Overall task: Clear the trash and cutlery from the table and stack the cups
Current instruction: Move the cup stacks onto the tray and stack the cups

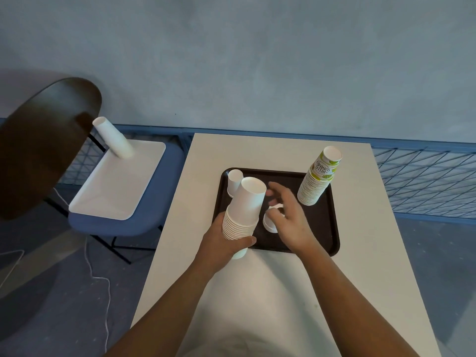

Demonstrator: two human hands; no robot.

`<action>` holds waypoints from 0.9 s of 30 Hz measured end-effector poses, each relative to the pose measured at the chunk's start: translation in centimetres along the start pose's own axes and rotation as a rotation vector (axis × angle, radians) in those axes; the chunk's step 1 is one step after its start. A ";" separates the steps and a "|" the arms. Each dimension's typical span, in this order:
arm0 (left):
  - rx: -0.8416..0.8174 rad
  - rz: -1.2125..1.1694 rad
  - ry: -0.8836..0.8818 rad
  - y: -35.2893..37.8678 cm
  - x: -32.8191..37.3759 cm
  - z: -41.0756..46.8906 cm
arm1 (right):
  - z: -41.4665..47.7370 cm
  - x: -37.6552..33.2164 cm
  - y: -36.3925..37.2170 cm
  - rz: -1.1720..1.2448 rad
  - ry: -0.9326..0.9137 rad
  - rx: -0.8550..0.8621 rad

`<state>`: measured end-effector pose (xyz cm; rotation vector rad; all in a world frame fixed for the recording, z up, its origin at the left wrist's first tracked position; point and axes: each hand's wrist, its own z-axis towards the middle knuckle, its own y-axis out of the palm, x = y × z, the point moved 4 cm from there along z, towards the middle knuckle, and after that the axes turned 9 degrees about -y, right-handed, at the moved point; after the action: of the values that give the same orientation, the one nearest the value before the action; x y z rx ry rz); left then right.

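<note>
Left hand (222,240) grips a tall stack of white paper cups (244,210) round its lower end. Just right of that grip, the right hand (291,220) hovers, fingers loosely spread, over a single white paper cup (270,224) on the dark brown plastic tray (322,228); contact unclear

Tall white paper cup stack (243,210) looking matt; dark rectangular plastic tray (324,228) showing smooth sheen; pale tabletop (270,292) looking matt.
</note>
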<state>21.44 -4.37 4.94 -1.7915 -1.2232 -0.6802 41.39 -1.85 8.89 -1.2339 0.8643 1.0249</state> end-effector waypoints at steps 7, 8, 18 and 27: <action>-0.032 -0.006 0.003 0.8 0.3 -0.9 | -0.6 -3.8 1.0 -0.034 -0.060 -0.130; -0.034 -0.003 0.001 0.9 0.3 -1.1 | -0.7 -3.9 1.1 -0.051 -0.055 -0.127; -0.020 0.013 0.022 0.0 0.0 -2.4 | -1.2 -5.1 1.1 -0.103 -0.091 -0.198; -0.029 0.012 0.048 -0.4 0.7 -3.1 | -1.4 -6.1 0.8 -0.123 -0.134 -0.136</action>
<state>21.39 -6.62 7.16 -1.7949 -1.1755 -0.7332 38.72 -4.11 14.14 -1.3001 0.6156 1.0679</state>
